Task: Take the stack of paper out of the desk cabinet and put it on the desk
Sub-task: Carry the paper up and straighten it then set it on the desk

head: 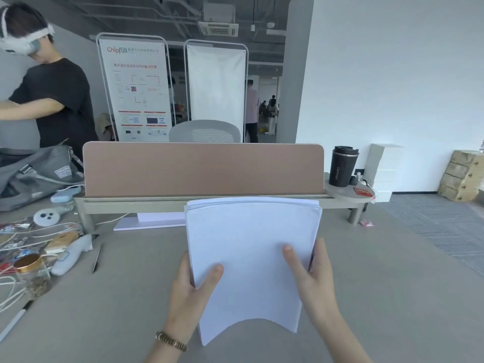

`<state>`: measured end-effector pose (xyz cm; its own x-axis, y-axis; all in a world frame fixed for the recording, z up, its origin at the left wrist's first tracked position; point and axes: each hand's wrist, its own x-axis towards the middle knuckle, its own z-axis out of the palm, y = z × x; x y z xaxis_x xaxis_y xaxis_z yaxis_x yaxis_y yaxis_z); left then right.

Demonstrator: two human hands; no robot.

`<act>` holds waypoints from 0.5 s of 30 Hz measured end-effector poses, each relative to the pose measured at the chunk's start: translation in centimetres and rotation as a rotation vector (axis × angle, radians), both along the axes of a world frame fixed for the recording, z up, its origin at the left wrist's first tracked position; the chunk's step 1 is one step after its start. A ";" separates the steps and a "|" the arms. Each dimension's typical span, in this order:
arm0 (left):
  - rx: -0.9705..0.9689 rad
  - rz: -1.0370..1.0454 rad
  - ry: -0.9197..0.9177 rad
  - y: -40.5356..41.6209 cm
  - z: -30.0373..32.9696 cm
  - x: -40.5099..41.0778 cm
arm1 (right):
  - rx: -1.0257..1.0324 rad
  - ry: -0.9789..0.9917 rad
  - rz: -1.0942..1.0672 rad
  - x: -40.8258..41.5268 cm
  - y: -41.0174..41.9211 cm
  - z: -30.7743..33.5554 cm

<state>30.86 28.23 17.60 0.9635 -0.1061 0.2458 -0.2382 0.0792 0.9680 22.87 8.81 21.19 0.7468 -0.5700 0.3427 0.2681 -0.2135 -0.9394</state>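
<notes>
A thick stack of white paper point(251, 242) is held above the grey desk point(117, 310), bowed upward across its width. My left hand point(191, 292) grips its left edge, thumb on top and fingers underneath. On the right edge sits my right hand point(314, 279), thumb lying on the top sheet. The stack's far end reaches toward the brown divider panel point(204, 169). The desk cabinet is out of view.
The desk's left side holds a pen point(96, 259), a jar with a gold lid point(30, 273), white cables, a white device point(70, 255) and a grey bag point(34, 171). A black coffee tumbler point(341, 166) stands on the shelf at right. Another person stands at far left.
</notes>
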 end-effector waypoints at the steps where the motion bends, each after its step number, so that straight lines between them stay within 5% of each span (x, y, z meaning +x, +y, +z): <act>1: -0.002 0.004 0.009 -0.2 0.4 0.3 | -0.002 -0.022 -0.007 0.3 0.0 0.8; 10: -0.036 -0.003 -0.024 -1.3 1.6 1.4 | 0.037 -0.149 -0.073 1.5 0.1 3.3; 15: -0.016 -0.036 0.053 -1.5 -1.7 0.5 | 0.047 -0.042 -0.036 0.6 -0.2 -1.5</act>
<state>31.31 26.70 15.85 0.9708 -0.1370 0.1968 -0.1838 0.1021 0.9777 23.52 8.63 19.66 0.7109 -0.6128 0.3451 0.3000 -0.1795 -0.9369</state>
